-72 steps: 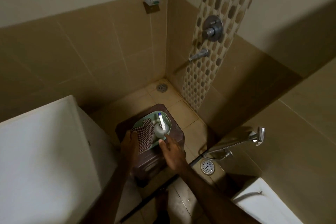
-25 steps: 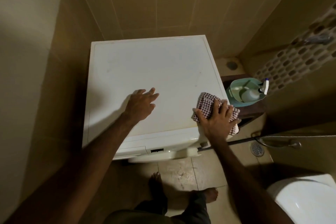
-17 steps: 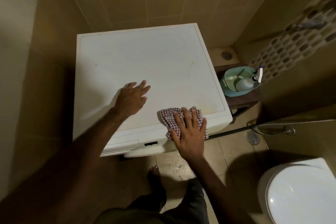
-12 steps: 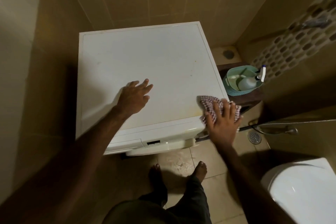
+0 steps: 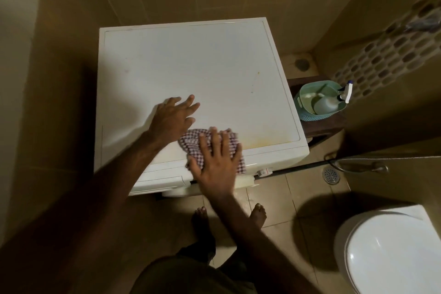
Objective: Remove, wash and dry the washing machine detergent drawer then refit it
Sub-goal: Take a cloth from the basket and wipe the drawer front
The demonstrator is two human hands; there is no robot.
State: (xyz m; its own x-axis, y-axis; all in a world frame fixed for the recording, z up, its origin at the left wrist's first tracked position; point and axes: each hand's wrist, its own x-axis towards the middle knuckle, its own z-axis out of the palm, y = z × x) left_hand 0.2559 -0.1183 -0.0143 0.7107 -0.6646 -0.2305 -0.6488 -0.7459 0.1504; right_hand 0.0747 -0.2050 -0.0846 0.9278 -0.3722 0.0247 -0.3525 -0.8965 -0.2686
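A white washing machine (image 5: 202,83), box-shaped with a flat, smooth, square top panel framed by a thin raised rim, is seen from above in the corner of a tiled bathroom. The detergent drawer (image 5: 160,178) is seated in its slot at the left of the front panel, only its glossy white upper edge being visible. A checked cloth (image 5: 193,142) in dark red and white, soft and crumpled, is pressed flat against the front edge of the machine top by the right hand (image 5: 218,164), whose fingers are held straight and spread wide over the fabric. The left hand (image 5: 173,119) is laid palm-down on the bare top just behind the cloth, its fingers extended and slightly parted, with nothing held. A faint yellowish stain is visible along the front right part of the panel.

To the right of the machine, a dark brown stool (image 5: 319,126) of wood-like finish is placed against it, and a pale green plastic basket (image 5: 307,113) with a rounded rim and perforated lower wall is set on top. A translucent spray bottle (image 5: 328,104) with a white trigger head is leaned inside the basket. Bare feet (image 5: 257,213) are planted on matte beige floor tiles. A round metal floor drain (image 5: 330,175) is set in the floor to the right, and the glossy white oval lid of a toilet (image 5: 386,253) is seen at lower right. A mosaic strip (image 5: 381,59) of oval pebble-shaped tiles is run up the right wall.
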